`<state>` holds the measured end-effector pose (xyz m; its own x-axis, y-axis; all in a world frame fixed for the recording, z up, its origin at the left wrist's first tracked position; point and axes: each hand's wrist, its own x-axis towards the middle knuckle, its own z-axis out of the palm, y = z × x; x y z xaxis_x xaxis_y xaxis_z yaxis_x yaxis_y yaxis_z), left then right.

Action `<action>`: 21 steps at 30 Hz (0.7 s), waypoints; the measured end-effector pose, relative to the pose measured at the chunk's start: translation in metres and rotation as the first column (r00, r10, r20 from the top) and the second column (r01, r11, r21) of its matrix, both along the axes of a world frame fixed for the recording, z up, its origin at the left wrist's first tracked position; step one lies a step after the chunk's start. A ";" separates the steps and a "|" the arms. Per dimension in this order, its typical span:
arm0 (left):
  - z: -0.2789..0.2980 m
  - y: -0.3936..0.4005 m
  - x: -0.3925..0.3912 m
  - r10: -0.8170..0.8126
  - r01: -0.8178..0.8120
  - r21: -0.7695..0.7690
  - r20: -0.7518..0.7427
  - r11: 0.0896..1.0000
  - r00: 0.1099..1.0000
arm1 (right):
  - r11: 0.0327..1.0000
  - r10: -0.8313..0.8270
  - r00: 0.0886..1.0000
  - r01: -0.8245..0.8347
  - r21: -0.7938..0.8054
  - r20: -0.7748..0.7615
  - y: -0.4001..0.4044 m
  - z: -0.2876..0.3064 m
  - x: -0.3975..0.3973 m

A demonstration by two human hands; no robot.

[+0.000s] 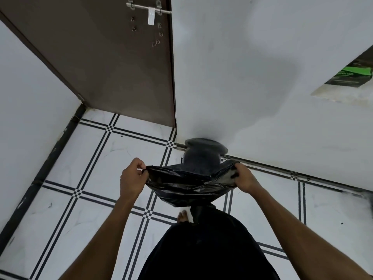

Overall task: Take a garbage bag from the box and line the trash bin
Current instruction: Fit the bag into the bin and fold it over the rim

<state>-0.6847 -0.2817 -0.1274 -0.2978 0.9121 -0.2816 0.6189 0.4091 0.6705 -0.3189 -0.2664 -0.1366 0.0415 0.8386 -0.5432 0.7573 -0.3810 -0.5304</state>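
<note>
Two hands, the left hand [132, 177] and the right hand [245, 178], share one black garbage bag [189, 183]. One grey trash bin [201, 155] stands beyond it. One brown door [113, 63], one green box [352, 75] far right and one bare foot [182, 217] complete the count.

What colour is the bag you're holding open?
Glossy black. The garbage bag shows best in the head view, stretched between the left hand and right hand.

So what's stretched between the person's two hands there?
In the head view, a black garbage bag spans from the left hand to the right hand, its mouth pulled open, with the grey trash bin just beyond it.
</note>
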 end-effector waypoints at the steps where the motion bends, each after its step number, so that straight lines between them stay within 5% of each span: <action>1: -0.001 0.000 0.001 -0.021 0.022 0.005 -0.037 1.000 0.999 | 1.000 -0.008 1.000 0.008 0.002 -0.004 -0.002 0.000 0.000; 10: -0.024 0.012 0.020 -0.236 0.250 0.045 -0.198 0.967 0.951 | 0.997 -0.080 0.995 0.080 -0.001 0.060 -0.006 -0.013 0.010; 21: -0.064 0.040 0.059 -0.229 0.221 -0.099 -0.083 0.970 0.970 | 0.946 -0.175 0.984 0.157 -0.282 -0.039 0.018 -0.063 0.026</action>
<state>-0.6260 -0.2421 -0.1914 -0.1162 0.9314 -0.3451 0.7597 0.3072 0.5731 -0.2928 -0.2484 -0.1993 0.1259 0.6389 -0.7589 0.6393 -0.6372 -0.4304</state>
